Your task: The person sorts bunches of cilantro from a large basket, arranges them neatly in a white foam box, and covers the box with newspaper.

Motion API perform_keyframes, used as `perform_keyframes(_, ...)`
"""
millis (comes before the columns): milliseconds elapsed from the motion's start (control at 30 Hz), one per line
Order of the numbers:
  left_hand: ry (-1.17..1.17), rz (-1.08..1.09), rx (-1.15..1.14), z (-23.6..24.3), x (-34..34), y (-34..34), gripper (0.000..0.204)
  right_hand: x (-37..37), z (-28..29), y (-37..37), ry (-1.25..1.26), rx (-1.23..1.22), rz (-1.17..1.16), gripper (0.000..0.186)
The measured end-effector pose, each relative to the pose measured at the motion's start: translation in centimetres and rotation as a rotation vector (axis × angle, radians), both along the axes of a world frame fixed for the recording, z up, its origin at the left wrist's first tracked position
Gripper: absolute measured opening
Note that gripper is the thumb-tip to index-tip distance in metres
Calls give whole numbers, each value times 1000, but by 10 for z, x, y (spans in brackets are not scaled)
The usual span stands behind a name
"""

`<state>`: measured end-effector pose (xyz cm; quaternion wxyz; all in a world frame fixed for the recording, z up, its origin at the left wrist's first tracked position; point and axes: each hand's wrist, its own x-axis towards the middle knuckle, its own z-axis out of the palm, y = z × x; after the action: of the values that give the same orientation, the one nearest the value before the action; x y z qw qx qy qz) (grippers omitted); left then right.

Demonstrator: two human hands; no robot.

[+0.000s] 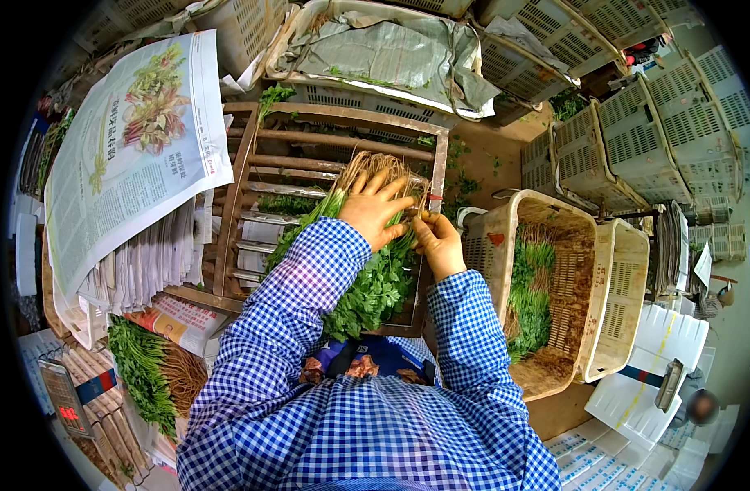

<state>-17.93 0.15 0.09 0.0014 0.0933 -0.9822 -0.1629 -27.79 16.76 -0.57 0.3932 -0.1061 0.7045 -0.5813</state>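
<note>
A bunch of leafy green herbs (373,290) lies across a slatted brown rack (342,161). Its leaves point toward me, and its pale brown roots (373,166) are at the far end. Fingers spread, my left hand (373,211) rests on top of the bunch near the roots. My right hand (439,243) is at the bunch's right side, by the rack's right rail. Thumb and forefinger are pinched there, close to the left fingertips; what they hold is too small to make out.
Stacked newspapers (158,155) stand at the left, above another rooted green bunch (150,364). At the right, a plastic crate (573,282) holds more greens, with white foam boxes (649,360) beyond. A cloth-covered crate (383,61) and stacked crates (677,123) line the back.
</note>
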Motion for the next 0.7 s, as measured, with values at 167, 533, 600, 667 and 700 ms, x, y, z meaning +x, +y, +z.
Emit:
perform_keyframes(167, 15, 19, 22, -2, -1, 1, 57, 2, -2, 1, 98, 82, -10, 24)
perform_keyframes(533, 125, -46, -5, -6, 1, 3, 56, 3, 0, 0, -28, -22, -49, 30)
perform_keyframes(600, 87, -41, -12, -7, 1, 1, 56, 5, -6, 0, 44, -17, -33, 32)
perform_keyframes(667, 51, -29, -23, -6, -1, 2, 55, 3, -18, 2, 90, -32, -52, 35)
perform_keyframes(700, 65, -27, -22, -8, -2, 3, 56, 4, -21, 3, 90, -43, -67, 35)
